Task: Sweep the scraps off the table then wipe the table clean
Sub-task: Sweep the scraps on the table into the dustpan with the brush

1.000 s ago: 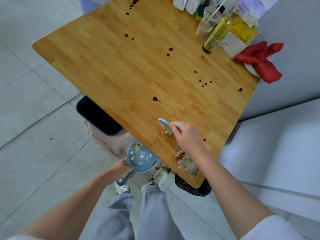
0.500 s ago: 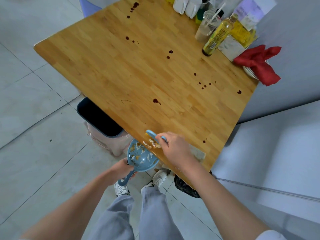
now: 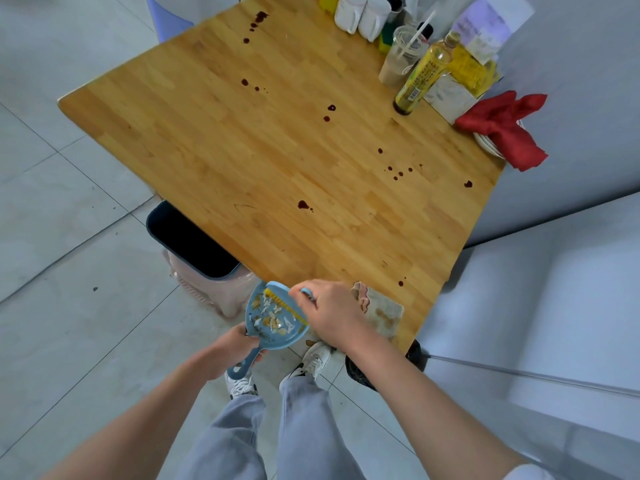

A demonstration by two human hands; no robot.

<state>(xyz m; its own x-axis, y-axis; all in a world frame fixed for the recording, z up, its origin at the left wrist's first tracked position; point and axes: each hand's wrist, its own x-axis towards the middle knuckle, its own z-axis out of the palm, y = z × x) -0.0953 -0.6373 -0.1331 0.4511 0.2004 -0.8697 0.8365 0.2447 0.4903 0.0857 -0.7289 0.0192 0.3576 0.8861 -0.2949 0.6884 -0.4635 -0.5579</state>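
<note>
My left hand (image 3: 230, 351) grips the handle of a small blue dustpan (image 3: 273, 323) held just below the near edge of the wooden table (image 3: 277, 161). Food scraps (image 3: 272, 318) lie in the pan. My right hand (image 3: 332, 311) grips a blue hand brush (image 3: 282, 299) with yellow bristles, held over the pan at the table's edge. A stained grey rag (image 3: 382, 311) lies on the near corner of the table, next to my right wrist. Dark red stains (image 3: 303, 204) dot the tabletop.
A dark bin (image 3: 187, 244) in a pink basket stands under the table's left edge. A black bag (image 3: 360, 372) sits on the floor by my feet. At the far right corner stand a yellow bottle (image 3: 424, 72), cups (image 3: 363, 13), a plastic cup, packets and a red cloth (image 3: 502, 128) on plates.
My right hand has drawn the brush from the tabletop to the near edge and over the dustpan, carrying the scraps into it. The rag, hidden under my wrist before, now shows.
</note>
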